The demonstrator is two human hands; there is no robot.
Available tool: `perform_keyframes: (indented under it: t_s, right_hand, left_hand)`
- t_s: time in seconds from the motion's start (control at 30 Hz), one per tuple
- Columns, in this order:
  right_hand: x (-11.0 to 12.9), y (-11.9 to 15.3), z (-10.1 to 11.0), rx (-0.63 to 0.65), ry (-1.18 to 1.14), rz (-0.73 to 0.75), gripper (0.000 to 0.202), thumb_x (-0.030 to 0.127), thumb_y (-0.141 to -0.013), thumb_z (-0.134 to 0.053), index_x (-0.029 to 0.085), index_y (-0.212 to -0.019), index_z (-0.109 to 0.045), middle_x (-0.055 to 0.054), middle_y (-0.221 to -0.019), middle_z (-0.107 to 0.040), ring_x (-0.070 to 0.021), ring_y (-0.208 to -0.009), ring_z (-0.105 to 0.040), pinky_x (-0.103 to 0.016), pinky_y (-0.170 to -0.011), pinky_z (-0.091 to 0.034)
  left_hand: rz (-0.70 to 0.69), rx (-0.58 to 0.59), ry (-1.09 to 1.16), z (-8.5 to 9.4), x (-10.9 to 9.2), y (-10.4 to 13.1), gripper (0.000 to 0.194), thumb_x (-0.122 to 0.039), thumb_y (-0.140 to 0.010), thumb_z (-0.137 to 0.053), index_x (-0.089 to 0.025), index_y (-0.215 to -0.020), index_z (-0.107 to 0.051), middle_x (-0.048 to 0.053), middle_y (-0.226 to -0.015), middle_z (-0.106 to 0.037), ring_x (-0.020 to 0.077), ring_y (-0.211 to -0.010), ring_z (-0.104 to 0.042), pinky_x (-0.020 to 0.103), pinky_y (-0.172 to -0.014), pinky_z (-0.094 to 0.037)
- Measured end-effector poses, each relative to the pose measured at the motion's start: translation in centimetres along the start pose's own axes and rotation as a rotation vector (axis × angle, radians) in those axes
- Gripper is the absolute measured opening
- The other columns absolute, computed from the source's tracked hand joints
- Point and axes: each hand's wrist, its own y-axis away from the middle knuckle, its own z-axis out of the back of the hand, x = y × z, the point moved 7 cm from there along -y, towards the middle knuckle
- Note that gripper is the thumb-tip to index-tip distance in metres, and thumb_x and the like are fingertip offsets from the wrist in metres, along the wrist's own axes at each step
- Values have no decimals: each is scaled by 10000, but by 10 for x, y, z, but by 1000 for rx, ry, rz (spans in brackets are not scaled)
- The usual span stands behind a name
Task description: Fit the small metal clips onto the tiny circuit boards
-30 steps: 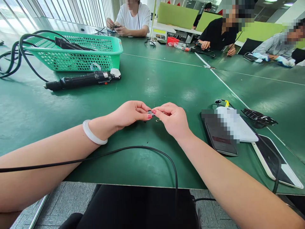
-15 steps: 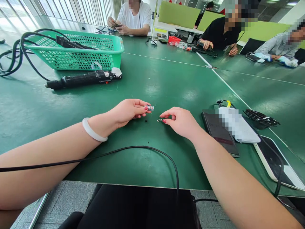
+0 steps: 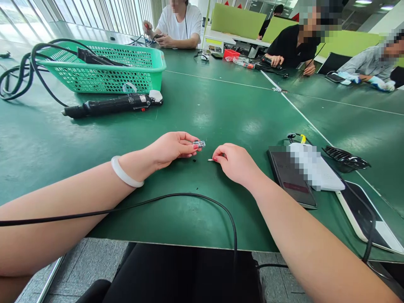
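Observation:
Between the thumb and fingers of my left hand point(image 3: 176, 147) is a small, clear and metallic part point(image 3: 199, 144), its end sticking out to the right. My right hand point(image 3: 232, 159) pinches a small thin metal piece point(image 3: 210, 160), seen nearly edge-on, just above the green table point(image 3: 176, 219). The two hands are a short way apart. A tiny black bit point(image 3: 194, 160) lies on the table between them, and another speck point(image 3: 197, 188) lies nearer the front edge.
A green basket point(image 3: 110, 80) with a black tool and cables stands at the left, a black electric screwdriver point(image 3: 113, 105) before it. Phones point(image 3: 292, 176) and a white device point(image 3: 315, 168) lie at right. A black cable point(image 3: 189, 194) crosses in front. Several people sit beyond.
The metal piece in my right hand has turned from flat-facing to nearly edge-on, and the fingers have closed nearer together. The part in my left hand has tilted slightly.

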Motion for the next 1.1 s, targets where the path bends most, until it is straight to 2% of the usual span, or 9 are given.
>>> perform_keyframes:
  t_s: [0.13,0.23,0.37,0.47,0.57,0.77,0.9,1.1]
  right_hand:
    - [5,2,4,-3,-23,29,126,152,-782,-570,207,-698,-647,-5,-745,-590,-118,-626,-503,-272,-565,-362]
    - [17,5,4,-23,-64,104,73,197,-780,-613,222,-762,-680,-1,-761,-603,-118,-649,-511,-271,-586,-379]
    - [38,5,-9,-12,-60,205,136,275,-800,-633,236,-908,-705,-15,-798,-618,-149,-760,-545,-287,-665,-413]
    - [44,3,-17,-31,-45,191,114,256,-826,-601,222,-841,-710,-29,-830,-630,-154,-781,-558,-285,-657,-413]
    - [45,2,-13,-91,-23,198,154,208,-838,-568,213,-759,-699,-26,-813,-639,-150,-764,-562,-280,-653,-410]
    - [33,10,19,-378,-60,145,181,232,-870,-521,227,-823,-695,-11,-794,-693,-141,-691,-588,-277,-637,-420]
    - [36,11,17,-382,-13,196,215,235,-886,-494,217,-822,-698,-18,-792,-713,-149,-692,-607,-278,-640,-429]
    - [43,11,10,-351,133,270,322,257,-932,-401,181,-834,-699,-59,-809,-712,-168,-727,-625,-295,-646,-431]
  left_hand:
    - [-1,-5,-31,-3,-2,2,193,-96,-673,-729,-110,-838,-630,54,-821,-701,92,-667,-610,266,-691,-467]
    - [-1,-43,-15,-1,-2,2,207,-111,-670,-740,-108,-839,-622,51,-813,-697,90,-678,-613,263,-706,-475]
    - [-9,-79,-22,2,-1,1,177,-144,-697,-731,-111,-823,-612,14,-692,-660,64,-598,-566,238,-664,-471]
    - [-22,-82,-34,3,-1,0,188,-175,-690,-745,-122,-804,-606,-4,-642,-634,59,-568,-544,235,-651,-470]
    - [-16,-93,-29,4,0,0,233,-209,-665,-774,-126,-792,-597,11,-689,-656,63,-587,-557,251,-684,-481]
    - [-8,-83,-51,2,-2,3,278,-214,-613,-804,-126,-783,-602,16,-700,-665,92,-647,-597,287,-728,-495]
    - [-13,-63,-81,-1,-4,5,255,-186,-610,-797,-123,-767,-606,8,-678,-659,85,-628,-587,273,-704,-487]
    - [-28,-20,-99,-2,-4,5,253,-226,-618,-794,-127,-755,-605,12,-691,-662,81,-619,-578,260,-670,-465]
